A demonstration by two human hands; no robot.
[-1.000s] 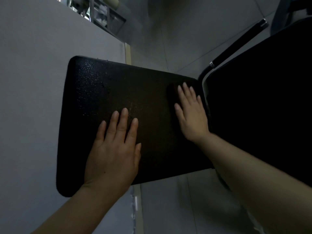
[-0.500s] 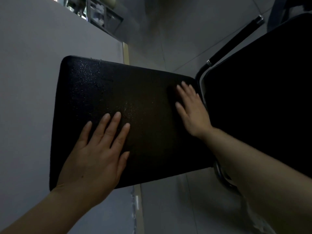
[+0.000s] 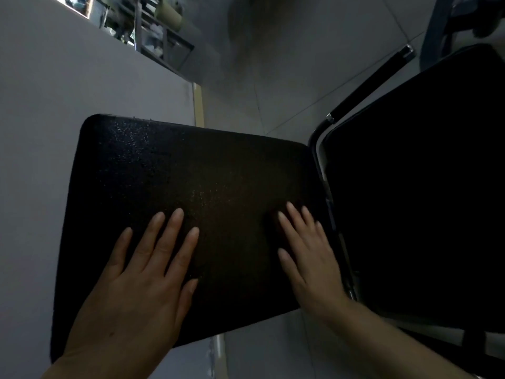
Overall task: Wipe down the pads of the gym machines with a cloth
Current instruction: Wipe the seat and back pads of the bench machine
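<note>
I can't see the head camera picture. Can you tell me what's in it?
Two bare hands lie flat, fingers straight, on a black gym pad: the left hand near its front edge, the right hand by its right edge. No cloth shows. A second black pad sits to the right, over a grey floor.

Two bare forearms in view, no sleeves, no gloves. Left hand bare, no rings or watch visible, nails short and unpainted. Right hand also bare, no jewellery, nails short. Wrists uncovered. Dim lighting, finer detail can't be made out.
</note>
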